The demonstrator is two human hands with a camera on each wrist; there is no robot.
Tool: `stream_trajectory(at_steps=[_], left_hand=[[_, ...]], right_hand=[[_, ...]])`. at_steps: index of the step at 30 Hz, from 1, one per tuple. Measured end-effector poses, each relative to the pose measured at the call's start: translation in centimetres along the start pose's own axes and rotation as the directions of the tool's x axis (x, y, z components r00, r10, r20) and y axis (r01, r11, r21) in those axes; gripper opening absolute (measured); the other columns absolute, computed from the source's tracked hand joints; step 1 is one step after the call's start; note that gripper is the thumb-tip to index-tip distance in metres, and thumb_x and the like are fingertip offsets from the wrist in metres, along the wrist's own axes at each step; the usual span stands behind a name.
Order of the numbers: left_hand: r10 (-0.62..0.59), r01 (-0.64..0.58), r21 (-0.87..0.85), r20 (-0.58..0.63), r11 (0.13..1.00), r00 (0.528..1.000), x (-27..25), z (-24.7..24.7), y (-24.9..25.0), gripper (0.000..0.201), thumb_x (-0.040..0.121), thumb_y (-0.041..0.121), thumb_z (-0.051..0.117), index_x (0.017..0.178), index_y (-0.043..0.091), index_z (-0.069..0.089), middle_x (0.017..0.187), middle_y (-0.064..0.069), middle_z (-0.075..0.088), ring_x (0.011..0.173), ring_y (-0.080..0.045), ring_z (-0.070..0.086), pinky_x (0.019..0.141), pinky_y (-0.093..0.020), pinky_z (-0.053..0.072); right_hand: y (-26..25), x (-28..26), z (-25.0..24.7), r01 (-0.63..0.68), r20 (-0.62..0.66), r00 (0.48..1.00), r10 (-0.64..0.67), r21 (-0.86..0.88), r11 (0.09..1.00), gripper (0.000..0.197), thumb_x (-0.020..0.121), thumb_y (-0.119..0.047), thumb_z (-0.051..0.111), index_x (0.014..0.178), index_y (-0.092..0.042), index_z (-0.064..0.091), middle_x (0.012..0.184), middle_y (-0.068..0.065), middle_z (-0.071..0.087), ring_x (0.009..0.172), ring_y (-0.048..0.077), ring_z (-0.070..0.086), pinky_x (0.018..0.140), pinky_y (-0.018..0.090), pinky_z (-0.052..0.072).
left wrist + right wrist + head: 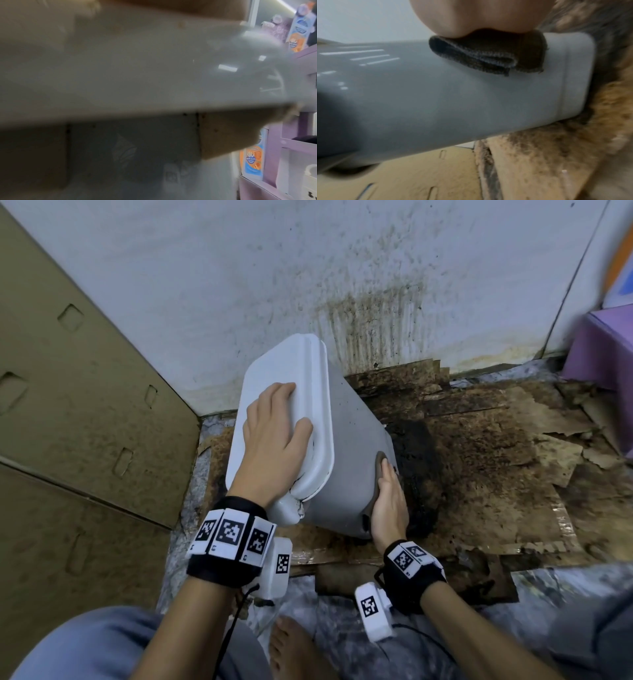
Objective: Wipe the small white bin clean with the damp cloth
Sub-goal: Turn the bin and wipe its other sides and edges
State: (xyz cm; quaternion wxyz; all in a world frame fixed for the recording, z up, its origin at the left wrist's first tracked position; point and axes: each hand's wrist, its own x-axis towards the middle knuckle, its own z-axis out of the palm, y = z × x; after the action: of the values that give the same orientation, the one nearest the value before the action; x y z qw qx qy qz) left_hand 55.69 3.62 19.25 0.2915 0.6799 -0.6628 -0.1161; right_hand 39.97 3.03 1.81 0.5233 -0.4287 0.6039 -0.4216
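White wall (pixel 212 268) with brown streaked stains fills the top of the head view, well beyond the fingertips of both hands. Large cardboard panel (pixel 68 412) with slot cutouts leans on the far side of the left hand. Floor is covered in torn, soggy, dark-stained cardboard (pixel 479 446), spreading out past the right hand's fingertips and under it. Purple shelf unit (pixel 603 350) in the right corner, well apart from both hands; in the left wrist view it holds blue-orange packs (pixel 254 162).

Small white bin (pixel 349 460), lid shut, tilted with the lid end leaning toward the cardboard panel and its base near the dark patch on the floor. It sits between the two hands.

Left hand (pixel 274 440) lies flat on the lid, fingers straight and spread slightly, thumb at the lid's rim; pressing, not curled around anything. Left wrist view is just blurred bin surface.

Right hand (pixel 388 501) is against the bin's side wall, fingers straight and together, pressing the damp cloth (pixel 489 54) onto the plastic. The cloth is dark grey, folded, sandwiched between palm and bin wall; its edge shows beyond the fingertips in the head view, close to the bin's base.

Bare foot (pixel 294 645) at the bottom, behind both wrists.
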Motion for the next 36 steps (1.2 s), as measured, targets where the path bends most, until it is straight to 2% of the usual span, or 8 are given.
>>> stream_trajectory(at_steps=[6, 11, 18, 20, 23, 29, 33, 36], left_hand=[[-0.012, 0.012, 0.019, 0.008, 1.0, 1.0, 0.1, -0.3, -0.7, 0.062, 0.093, 0.039, 0.032, 0.151, 0.019, 0.033, 0.155, 0.001, 0.031, 0.141, -0.013, 0.022, 0.118, -0.033, 0.018], [-0.032, 0.031, 0.026, 0.021, 0.999, 0.999, -0.2, -0.8, -1.6, 0.063, 0.093, 0.038, 0.031, 0.153, 0.018, 0.031, 0.157, 0.0, 0.03, 0.144, -0.015, 0.021, 0.114, -0.026, 0.013], [-0.024, 0.024, -0.012, 0.011, 1.0, 1.0, -0.6, -1.4, -2.3, 0.059, 0.096, 0.035, 0.036, 0.152, 0.018, 0.034, 0.154, 0.001, 0.033, 0.139, -0.007, 0.022, 0.113, -0.022, 0.012], [-0.026, 0.026, -0.032, 0.001, 0.999, 1.0, -0.7, -1.5, -2.4, 0.057, 0.096, 0.035, 0.038, 0.151, 0.019, 0.035, 0.153, 0.003, 0.035, 0.138, -0.006, 0.023, 0.115, -0.026, 0.016], [-0.04, 0.04, -0.066, -0.001, 0.997, 0.999, -0.8, -1.7, -2.5, 0.056, 0.096, 0.034, 0.039, 0.151, 0.021, 0.036, 0.152, 0.005, 0.035, 0.138, -0.007, 0.023, 0.117, -0.031, 0.019], [-0.055, 0.054, -0.102, -0.002, 0.993, 0.998, -1.0, -1.8, -2.7, 0.055, 0.096, 0.035, 0.041, 0.15, 0.024, 0.037, 0.152, 0.007, 0.035, 0.138, -0.007, 0.024, 0.119, -0.036, 0.021], [-0.052, 0.051, -0.103, -0.014, 0.993, 0.999, -0.9, -1.9, -3.0, 0.059, 0.093, 0.041, 0.04, 0.149, 0.024, 0.039, 0.151, 0.005, 0.037, 0.136, -0.009, 0.027, 0.121, -0.044, 0.023], [-0.056, 0.054, -0.102, -0.01, 0.993, 0.998, -1.0, -1.9, -2.9, 0.06, 0.092, 0.044, 0.038, 0.149, 0.025, 0.038, 0.151, 0.006, 0.036, 0.136, -0.007, 0.026, 0.121, -0.045, 0.024]], right_hand=[[-5.4, -2.1, 2.3, 0.11, 0.062, 0.992, -0.113, 0.048, 0.993, 0.07, 0.09, -0.048, 0.019, 0.158, -0.037, 0.025, 0.166, -0.016, 0.02, 0.152, 0.003, 0.016, 0.126, 0.041, 0.013], [-9.3, -4.7, 4.1, 0.319, 0.217, 0.927, -0.305, -0.035, 0.947, 0.062, 0.097, -0.036, 0.015, 0.158, -0.037, 0.011, 0.168, -0.017, 0.006, 0.151, -0.006, 0.001, 0.126, 0.031, 0.0], [-6.5, -3.8, 2.9, 0.606, 0.273, 0.783, -0.56, -0.129, 0.785, 0.056, 0.105, -0.035, 0.014, 0.161, -0.03, 0.015, 0.168, -0.014, 0.011, 0.154, 0.001, 0.006, 0.125, 0.033, 0.008], [-5.2, -3.2, 2.3, 0.623, 0.263, 0.772, -0.578, -0.138, 0.77, 0.056, 0.105, -0.033, 0.017, 0.161, -0.029, 0.018, 0.168, -0.012, 0.014, 0.154, 0.004, 0.009, 0.125, 0.033, 0.01], [-1.9, -1.9, 1.3, 0.563, 0.226, 0.822, -0.523, -0.176, 0.808, 0.056, 0.105, -0.034, 0.015, 0.16, -0.031, 0.02, 0.167, -0.014, 0.017, 0.155, 0.006, 0.01, 0.126, 0.035, 0.013], [4.5, 0.7, -1.2, 0.272, 0.119, 0.961, -0.25, -0.227, 0.935, 0.066, 0.095, -0.049, 0.009, 0.159, -0.033, 0.018, 0.168, -0.012, 0.012, 0.154, 0.004, 0.006, 0.127, 0.04, 0.009], [5.2, 1.3, -1.6, 0.068, 0.098, 0.994, -0.048, -0.206, 0.976, 0.066, 0.095, -0.048, 0.01, 0.16, -0.038, 0.013, 0.17, -0.01, 0.006, 0.155, 0.007, 0.002, 0.127, 0.038, 0.004], [4.8, 1.2, -1.3, -0.003, 0.068, 0.998, 0.015, -0.172, 0.985, 0.059, 0.101, -0.038, 0.013, 0.16, -0.034, 0.014, 0.17, -0.007, 0.007, 0.156, 0.011, 0.002, 0.126, 0.034, 0.002]])
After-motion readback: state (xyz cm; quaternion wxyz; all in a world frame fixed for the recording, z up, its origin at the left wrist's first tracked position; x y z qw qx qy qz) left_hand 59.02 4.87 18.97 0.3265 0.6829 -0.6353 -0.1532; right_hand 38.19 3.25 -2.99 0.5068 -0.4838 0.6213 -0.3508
